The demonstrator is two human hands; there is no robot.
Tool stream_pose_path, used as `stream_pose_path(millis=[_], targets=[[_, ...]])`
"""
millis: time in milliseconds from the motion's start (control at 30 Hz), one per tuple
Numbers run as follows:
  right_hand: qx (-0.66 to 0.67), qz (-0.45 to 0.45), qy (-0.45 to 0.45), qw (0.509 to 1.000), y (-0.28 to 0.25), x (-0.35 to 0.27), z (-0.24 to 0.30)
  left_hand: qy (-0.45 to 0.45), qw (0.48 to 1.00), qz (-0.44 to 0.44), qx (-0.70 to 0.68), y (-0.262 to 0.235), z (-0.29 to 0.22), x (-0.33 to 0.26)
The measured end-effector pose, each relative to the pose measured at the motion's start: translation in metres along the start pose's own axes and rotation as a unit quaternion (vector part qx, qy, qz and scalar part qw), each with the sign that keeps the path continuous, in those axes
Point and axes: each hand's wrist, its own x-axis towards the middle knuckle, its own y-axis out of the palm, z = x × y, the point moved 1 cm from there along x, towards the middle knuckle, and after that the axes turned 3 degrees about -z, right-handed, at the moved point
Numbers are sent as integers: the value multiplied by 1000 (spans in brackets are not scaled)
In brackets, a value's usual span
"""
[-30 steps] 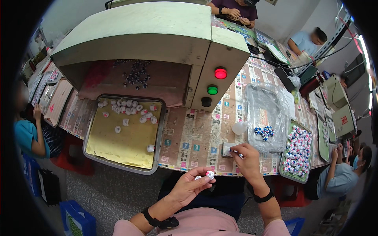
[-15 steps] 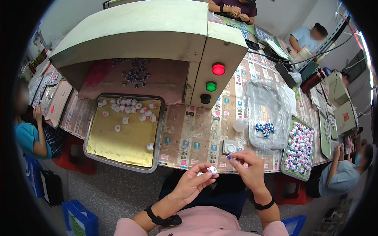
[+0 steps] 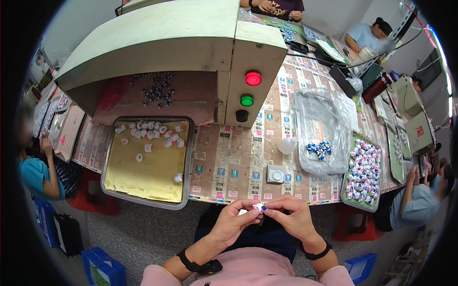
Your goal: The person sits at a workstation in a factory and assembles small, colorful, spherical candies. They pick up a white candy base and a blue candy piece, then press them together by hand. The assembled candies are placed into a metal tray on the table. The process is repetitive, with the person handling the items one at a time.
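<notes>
Tbl (image 3: 210, 157) behind wht pc (image 3: 258, 206), sm. blue bit (image 3: 264, 208)

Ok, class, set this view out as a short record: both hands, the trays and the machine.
Left hand: pinching a small white piece
Right hand: holding a small blue piece at the white one
Yellow-lined tray: scattered white pieces
Plastic-covered tray: blue cluster
Green-lined tray: many white, blue and pink pieces
Machine: pale casing, red light above green light

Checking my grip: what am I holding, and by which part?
Left hand: white pieces, one by its left side. Right hand: blue piece, gripped part hidden.
</notes>
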Motion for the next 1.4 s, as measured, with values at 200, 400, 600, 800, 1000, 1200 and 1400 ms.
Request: stream_pose_path(millis=[200, 400, 600, 800, 1000, 1200, 1400], targets=[[3, 12, -24, 1000, -1, 0, -7, 2, 998, -25, 52, 4, 2, -3], [59, 40, 12, 997, -22, -5, -4, -5, 1000, 9, 27, 6, 11, 3], [-29, -215, 34, 976, -97, -23, -15, -5, 1000, -16, -4, 20, -1, -3], [-269, -574, 56, 771, -251, -95, -94, 4, 999, 41, -26, 4, -11, -11], [-310, -551, 156, 759, -276, -120, -130, -10, 999, 31, 7, 8, -12, -8], [-357, -505, 2, 786, -243, -75, -101, 3, 1000, 5, -8, 1, -3, -4], [-344, -300, -57, 888, -190, 20, -80, 0, 1000, -15, -16, 8, -4, -7]])
